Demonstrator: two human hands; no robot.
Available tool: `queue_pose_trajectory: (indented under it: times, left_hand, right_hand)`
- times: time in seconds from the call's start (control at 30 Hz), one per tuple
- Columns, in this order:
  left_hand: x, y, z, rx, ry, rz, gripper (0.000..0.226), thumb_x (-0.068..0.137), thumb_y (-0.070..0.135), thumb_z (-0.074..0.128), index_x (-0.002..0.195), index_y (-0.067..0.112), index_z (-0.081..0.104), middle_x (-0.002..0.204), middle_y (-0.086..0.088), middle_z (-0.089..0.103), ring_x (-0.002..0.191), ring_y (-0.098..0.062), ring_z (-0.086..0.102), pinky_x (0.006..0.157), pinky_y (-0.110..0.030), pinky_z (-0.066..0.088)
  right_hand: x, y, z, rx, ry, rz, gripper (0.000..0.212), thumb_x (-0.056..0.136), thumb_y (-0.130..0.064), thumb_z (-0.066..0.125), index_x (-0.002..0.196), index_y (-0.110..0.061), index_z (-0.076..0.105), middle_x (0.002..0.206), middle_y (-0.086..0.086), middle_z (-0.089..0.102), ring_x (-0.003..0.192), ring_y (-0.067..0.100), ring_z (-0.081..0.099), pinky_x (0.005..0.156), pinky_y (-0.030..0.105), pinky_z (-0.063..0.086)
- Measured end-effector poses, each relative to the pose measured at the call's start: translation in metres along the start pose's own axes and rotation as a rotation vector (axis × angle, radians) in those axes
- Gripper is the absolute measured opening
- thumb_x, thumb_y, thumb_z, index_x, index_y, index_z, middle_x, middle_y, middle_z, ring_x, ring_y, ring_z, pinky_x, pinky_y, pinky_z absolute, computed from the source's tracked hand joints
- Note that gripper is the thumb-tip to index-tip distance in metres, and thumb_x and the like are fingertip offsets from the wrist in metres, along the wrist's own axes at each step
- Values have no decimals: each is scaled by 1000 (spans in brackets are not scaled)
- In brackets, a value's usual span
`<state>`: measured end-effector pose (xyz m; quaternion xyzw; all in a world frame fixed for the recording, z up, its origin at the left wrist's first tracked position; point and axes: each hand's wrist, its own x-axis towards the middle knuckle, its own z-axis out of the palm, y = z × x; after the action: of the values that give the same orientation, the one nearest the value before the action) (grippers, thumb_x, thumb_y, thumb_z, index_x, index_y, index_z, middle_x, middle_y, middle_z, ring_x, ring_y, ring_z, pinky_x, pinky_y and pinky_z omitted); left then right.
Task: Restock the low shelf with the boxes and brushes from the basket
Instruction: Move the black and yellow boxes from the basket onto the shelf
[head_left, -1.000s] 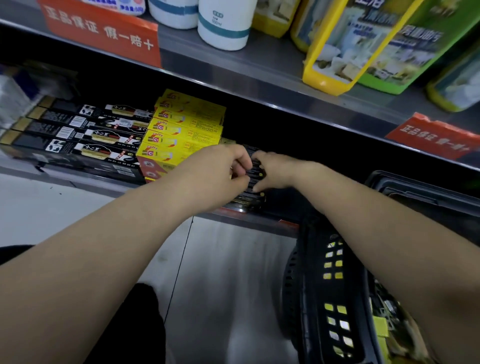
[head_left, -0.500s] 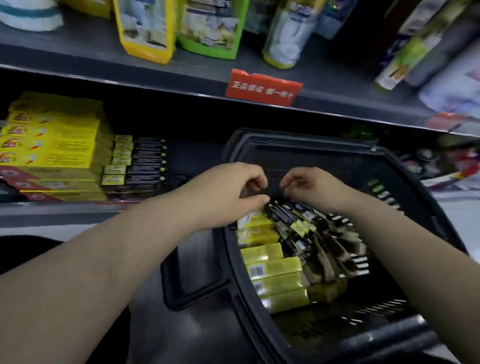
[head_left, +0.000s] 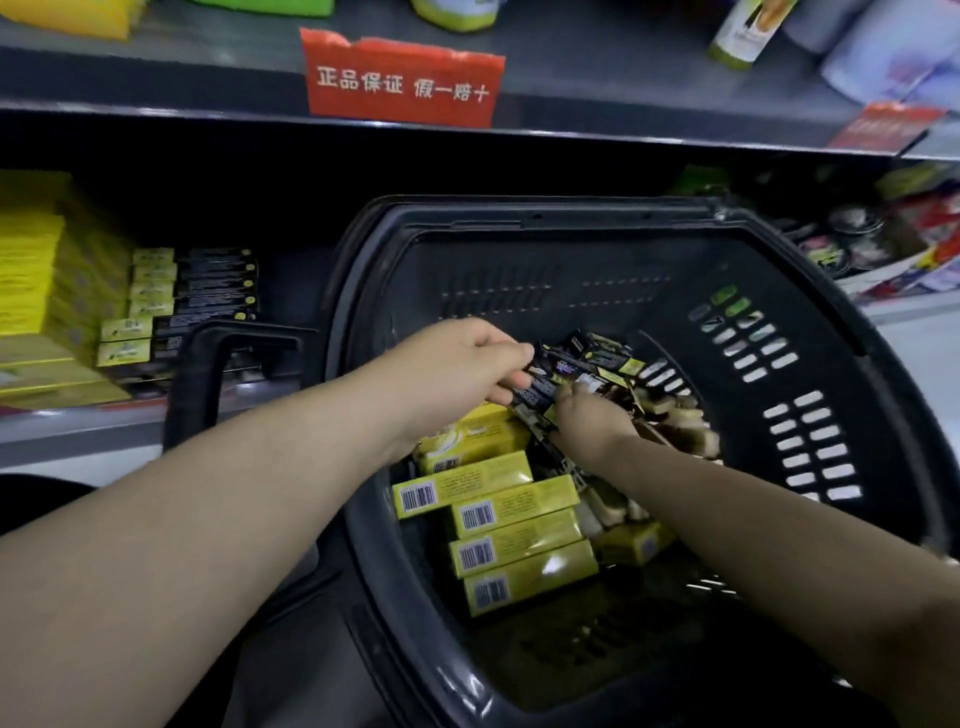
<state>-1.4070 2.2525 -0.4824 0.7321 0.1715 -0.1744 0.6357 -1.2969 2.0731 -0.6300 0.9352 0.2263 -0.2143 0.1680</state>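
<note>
Black, slim cardboard packets (head_left: 550, 371) lie heaped in the dark plastic basket (head_left: 779, 291), under both hands. The left hand (head_left: 467, 369) curls its fingers round a few. The right hand (head_left: 589, 423), just beside it, digs into the heap with its fingers buried, so its grip is impossible to tell. Long yellow cardboard boxes (head_left: 514, 540) lie below the left wrist. Squaring the packets into one bundle before lifting should prevent spills. The low shelf (head_left: 78, 426), left of that forearm, is dark inside.

The one wide-angle view, worn on the head, faces forward and steeply down from close above the black basket (head_left: 571, 221), which fills the frame from centre to five o'clock, with the low shelf (head_left: 67, 428) at nine o'clock and the upper shelf (head_left: 156, 85) across twelve o'clock.
</note>
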Motion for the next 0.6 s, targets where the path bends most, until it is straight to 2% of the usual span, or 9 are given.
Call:
queue_pose_trajectory:
  times: [0.07, 0.13, 0.23, 0.3, 0.37, 0.43, 0.47, 0.53, 0.6]
  left_hand:
    - [3, 0, 2, -123, 31, -88, 18, 93, 31, 53, 104, 18, 60, 102, 3, 68, 96, -12, 64, 98, -36, 45]
    - [7, -1, 4, -238, 65, -182, 34, 92, 30, 55, 120, 11, 54, 113, -5, 63, 102, -18, 61, 99, -38, 45]
    - [11, -3, 8, -346, 103, -287, 57, 90, 33, 58, 136, 7, 38, 133, -16, 48, 116, -29, 52, 100, -44, 44]
    - [13, -7, 11, -372, 123, -310, 64, 90, 34, 59, 140, 4, 33, 141, -21, 40, 124, -35, 46, 103, -48, 42]
    - [15, -12, 14, -389, 133, -303, 59, 89, 33, 61, 134, 1, 42, 132, -21, 50, 119, -34, 51, 102, -48, 43]
    - [15, -15, 16, -403, 173, -285, 42, 89, 26, 62, 118, -3, 55, 103, -16, 63, 98, -31, 61, 93, -44, 50]
    - [16, -15, 16, -408, 200, -278, 32, 89, 21, 62, 108, -4, 58, 91, -15, 63, 87, -29, 63, 88, -42, 52]
    - [16, -15, 15, -437, 233, -282, 11, 89, 11, 60, 88, 1, 59, 81, -13, 63, 75, -26, 62, 80, -39, 52]
    - [14, -14, 14, -458, 225, -293, 7, 89, 8, 58, 82, 6, 57, 87, -14, 67, 80, -26, 65, 83, -39, 54]
  right_hand:
    - [-1, 1, -11, 110, -54, 12, 41, 90, -24, 55, 123, -1, 46, 118, 15, 56, 96, 26, 60, 67, 30, 48]
    - [-5, 8, -28, 349, -134, 37, 33, 87, -25, 58, 105, 2, 60, 93, 11, 62, 78, 23, 59, 61, 28, 48]
    - [-30, 13, -60, 1006, -271, 44, 17, 86, -21, 62, 89, -6, 67, 91, 12, 65, 75, 22, 60, 65, 29, 50]
    - [-50, 8, -74, 1360, -324, -73, 5, 85, -15, 64, 82, -13, 60, 89, 9, 67, 78, 19, 57, 61, 23, 46]
    - [-67, -3, -81, 1350, -249, -286, 17, 81, -17, 69, 82, -18, 53, 82, 3, 63, 76, 16, 55, 62, 24, 44]
    - [-75, -15, -86, 1258, -209, -431, 27, 73, -32, 74, 84, -22, 51, 77, -6, 58, 70, 9, 53, 64, 25, 43]
    - [-74, -15, -87, 1239, -238, -483, 27, 71, -40, 72, 84, -26, 53, 77, -8, 58, 71, 7, 55, 67, 23, 45]
    - [-61, -9, -84, 1257, -248, -471, 20, 76, -50, 65, 85, -33, 62, 84, -12, 64, 83, 7, 61, 80, 22, 48]
    - [-32, 10, -75, 1121, -57, -291, 24, 86, -47, 57, 100, -29, 64, 103, -7, 65, 103, 14, 60, 91, 27, 46]
